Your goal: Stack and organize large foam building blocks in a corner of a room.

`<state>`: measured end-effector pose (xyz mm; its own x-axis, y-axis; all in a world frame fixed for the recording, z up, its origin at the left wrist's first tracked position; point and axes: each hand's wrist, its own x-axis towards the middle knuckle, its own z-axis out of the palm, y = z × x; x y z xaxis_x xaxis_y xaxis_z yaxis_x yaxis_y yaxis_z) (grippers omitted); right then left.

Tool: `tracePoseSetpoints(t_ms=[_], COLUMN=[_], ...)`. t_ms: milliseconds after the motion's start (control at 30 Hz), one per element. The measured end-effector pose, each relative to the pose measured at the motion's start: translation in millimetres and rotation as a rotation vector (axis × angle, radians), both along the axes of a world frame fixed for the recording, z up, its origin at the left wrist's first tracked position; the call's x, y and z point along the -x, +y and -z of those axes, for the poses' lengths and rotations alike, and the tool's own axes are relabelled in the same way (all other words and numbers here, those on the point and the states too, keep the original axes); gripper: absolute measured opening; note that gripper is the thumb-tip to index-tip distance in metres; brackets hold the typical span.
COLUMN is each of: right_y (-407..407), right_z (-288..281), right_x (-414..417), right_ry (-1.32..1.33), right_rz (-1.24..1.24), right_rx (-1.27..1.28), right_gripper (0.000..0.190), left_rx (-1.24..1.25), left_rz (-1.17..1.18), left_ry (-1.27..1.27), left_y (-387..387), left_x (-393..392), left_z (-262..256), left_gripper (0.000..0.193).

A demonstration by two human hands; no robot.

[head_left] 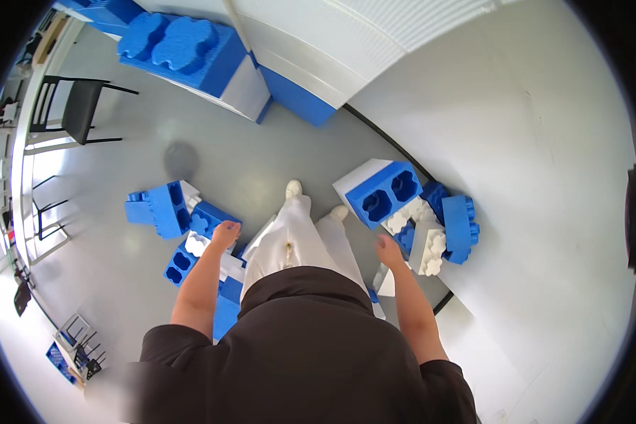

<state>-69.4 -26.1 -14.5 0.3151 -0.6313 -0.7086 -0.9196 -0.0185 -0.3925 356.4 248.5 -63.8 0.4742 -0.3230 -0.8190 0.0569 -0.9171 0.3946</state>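
Observation:
My left hand hangs with its fingers curled and shows nothing in it. From above it overlaps the edge of a blue toy-style building block; whether they touch cannot be told. Just below lie a white studded block and a blue block with two sockets. My right hand is blurred, beside the right-hand pile, with no held thing visible. Nearest to it are a blue block and a white studded block. Above them a large blue-and-white block lies with its two sockets showing.
Big blue studded blocks are stacked by a white ribbed panel. More blue blocks lean near the white wall. A black chair stands at far left. My white shoes are on the grey floor between the piles.

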Motion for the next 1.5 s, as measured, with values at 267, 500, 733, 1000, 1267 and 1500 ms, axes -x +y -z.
tracePoseSetpoints(t_ms=[267, 500, 733, 1000, 1267, 1500], right_y=[-22.3, -35.2, -33.7, -38.9, -41.4, 21.6], right_z=[64.6, 126.9, 177.5, 203.0, 183.1, 198.6], right_x=[-10.2, -25.9, -32.1, -32.4, -95.2, -128.4], right_ry=[0.068, 0.276, 0.252, 0.33, 0.158, 0.149], right_rz=[-0.069, -0.113, -0.097, -0.151, -0.345, -0.293], right_rx=[-0.13, 0.013, 0.032, -0.083, -0.068, -0.104], right_gripper=[0.041, 0.058, 0.078, 0.062, 0.031, 0.033], left_rx=[-0.044, -0.126, -0.082, -0.12, -0.19, -0.161], left_rz=[-0.073, -0.002, 0.016, -0.034, -0.07, -0.06], left_ry=[-0.013, -0.049, 0.001, 0.078, 0.1, 0.136], left_y=[50.3, 29.6, -15.6, 14.8, 26.4, 0.6], left_x=[58.5, 105.1, 119.1, 112.7, 94.6, 83.1], left_z=[0.7, -18.8, -30.0, -13.5, -11.3, 2.6], left_gripper=[0.032, 0.03, 0.029, 0.03, 0.031, 0.032])
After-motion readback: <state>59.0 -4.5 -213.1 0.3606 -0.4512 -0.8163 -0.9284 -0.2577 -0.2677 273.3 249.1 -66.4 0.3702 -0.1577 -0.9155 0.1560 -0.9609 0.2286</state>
